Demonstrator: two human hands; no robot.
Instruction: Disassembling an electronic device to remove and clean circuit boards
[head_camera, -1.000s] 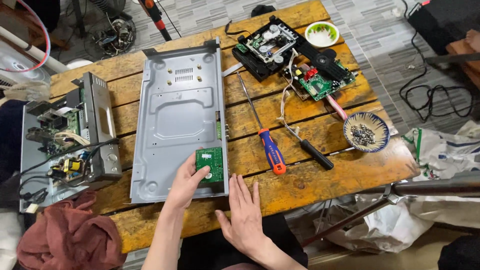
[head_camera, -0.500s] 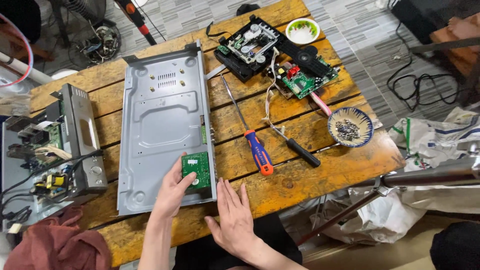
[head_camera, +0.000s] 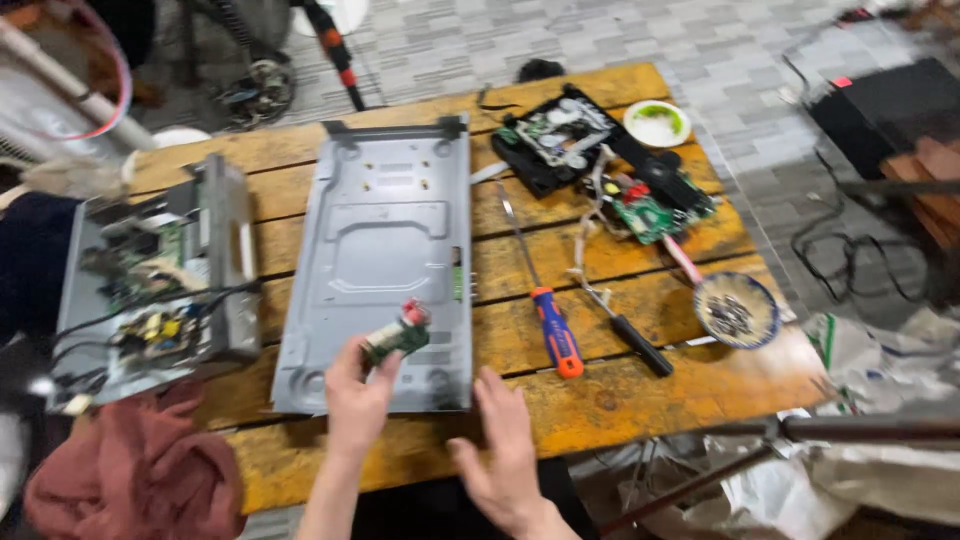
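Small green circuit board with a red part on its upper right end, lifted just above the near right corner of the grey metal chassis plate. Long axis tilts up to the right. Left hand pinches the board's lower left end, fingers closed on it; board lies up and right of the grip. Right hand open, fingers spread, flat near the table edge, just right of the plate's corner, holding nothing; farther from the board than the left.

Right of the plate: blue-and-orange screwdriver, then a black-handled one, a dish of screws.

Motion blur throughout; board details and whether it touches the plate cannot be made out. Forearms cut off at bottom edge.
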